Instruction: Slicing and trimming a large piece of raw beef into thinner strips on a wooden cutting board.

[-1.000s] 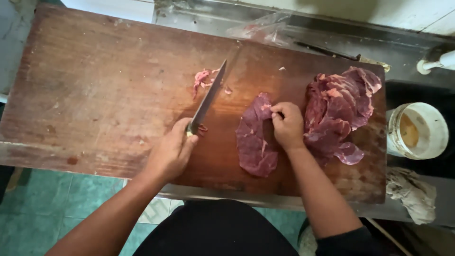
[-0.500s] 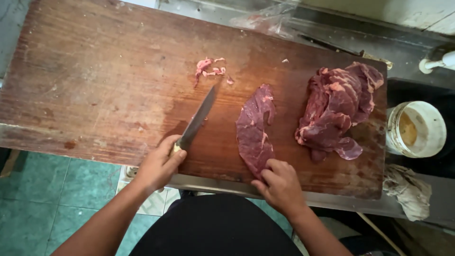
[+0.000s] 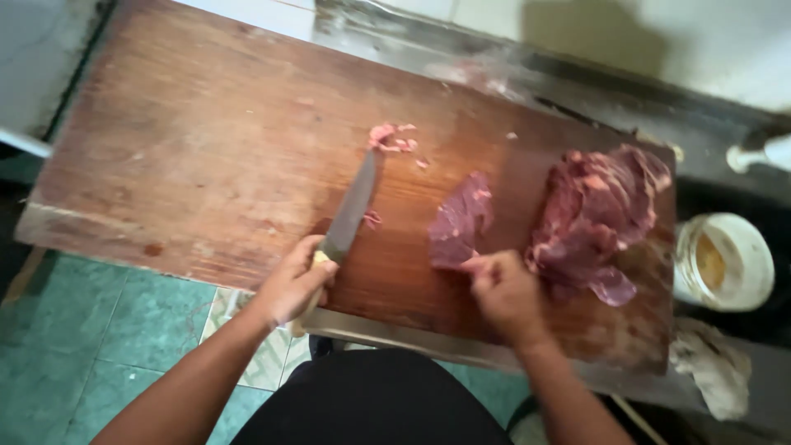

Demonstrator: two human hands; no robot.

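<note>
**Knife and raw meat on a worn wooden board**

Teal floor tiles (image 3: 99,330) show at the lower left, below a long, scuffed wooden cutting board (image 3: 189,156) that fills most of the view. Behind the board runs a grimy grey ledge (image 3: 428,49) under a pale wall.

Going from the left, the board's left half is bare wood with stains. The left hand (image 3: 292,284) sits at the near edge, its fingers curled closed around the pale handle of a kitchen knife (image 3: 350,210). The blade slants up and away from the hand, its flat side lying close to the board (whether it touches the wood cannot be told). Just beyond the tip lie small pink meat scraps (image 3: 391,138), and one tiny scrap sits just beside the blade's right edge.

Further right lies a flat slice of dark red raw meat (image 3: 460,221). The right hand (image 3: 507,292) is at its near end, fingers bent and pinched on the slice's lower edge. Just beside that, to the right, rests a larger heap of raw meat (image 3: 597,218), folded and uneven, touching the hand's outer side.

Past the board's right end stands a white plastic tub (image 3: 725,262) with yellowish contents, and below it lies a crumpled dirty cloth (image 3: 713,363). A white handle-like object (image 3: 762,154) pokes in at the right edge.
</note>
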